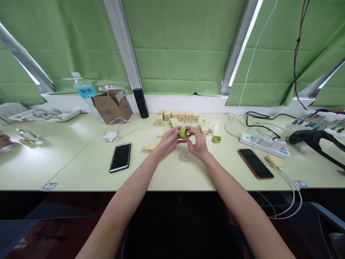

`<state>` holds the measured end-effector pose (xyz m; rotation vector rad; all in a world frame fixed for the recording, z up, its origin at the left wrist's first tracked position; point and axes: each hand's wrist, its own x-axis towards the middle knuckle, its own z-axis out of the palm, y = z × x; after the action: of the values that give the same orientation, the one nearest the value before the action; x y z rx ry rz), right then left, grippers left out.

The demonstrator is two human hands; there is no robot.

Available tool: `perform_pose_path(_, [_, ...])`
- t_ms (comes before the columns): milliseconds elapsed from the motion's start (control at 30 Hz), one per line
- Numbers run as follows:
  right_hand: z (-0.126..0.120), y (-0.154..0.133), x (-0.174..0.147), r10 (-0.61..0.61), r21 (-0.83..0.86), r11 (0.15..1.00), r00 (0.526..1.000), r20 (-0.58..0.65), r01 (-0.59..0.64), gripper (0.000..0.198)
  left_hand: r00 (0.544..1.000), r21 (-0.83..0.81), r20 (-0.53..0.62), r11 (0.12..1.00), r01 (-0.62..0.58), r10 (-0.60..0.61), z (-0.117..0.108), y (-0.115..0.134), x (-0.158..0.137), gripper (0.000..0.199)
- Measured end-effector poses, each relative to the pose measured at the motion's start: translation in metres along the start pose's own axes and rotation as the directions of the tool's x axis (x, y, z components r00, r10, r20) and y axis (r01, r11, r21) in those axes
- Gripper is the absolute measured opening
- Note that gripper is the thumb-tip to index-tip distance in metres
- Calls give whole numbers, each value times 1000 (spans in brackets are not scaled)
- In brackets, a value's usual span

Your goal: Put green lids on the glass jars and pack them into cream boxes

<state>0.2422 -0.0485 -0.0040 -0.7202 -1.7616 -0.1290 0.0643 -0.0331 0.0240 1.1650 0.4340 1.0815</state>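
Observation:
Both hands meet over the middle of the table, fingers closed on a small olive-green case (183,132). My left hand (169,140) grips it from the left, and my right hand (198,143) pinches it from the right. Just below them on the table lies a clear plastic piece (184,156). A second green case part (216,139) rests to the right of my right hand. Beside it are an opened small box (204,127) and a clear bag with something white (212,128). A tan paper piece (151,145) lies left of my left hand.
Several small beige boxes (182,116) stand in a row behind my hands. A white-edged phone (120,157) and a cardboard box (112,107) are at left. A second phone (255,164), a power strip (265,144) and cables are at right. Another person's hand (4,140) shows at far left.

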Motion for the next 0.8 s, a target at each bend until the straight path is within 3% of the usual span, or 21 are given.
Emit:
perform_pose_path(100, [0, -3, 1, -67, -56, 996, 997, 43, 70, 15, 998, -36, 57, 999, 15, -13, 3, 0, -2, 47])
perform_pose_path(367, [1, -8, 3, -140, -182, 973, 990, 18, 141, 19, 997, -198, 70, 979, 48, -35, 0, -6, -1, 34])
perform_pose_path(800, [4, -6, 2, -162, -143, 976, 986, 37, 166, 28, 994, -216, 87, 973, 85, -68, -2, -5, -3, 36])
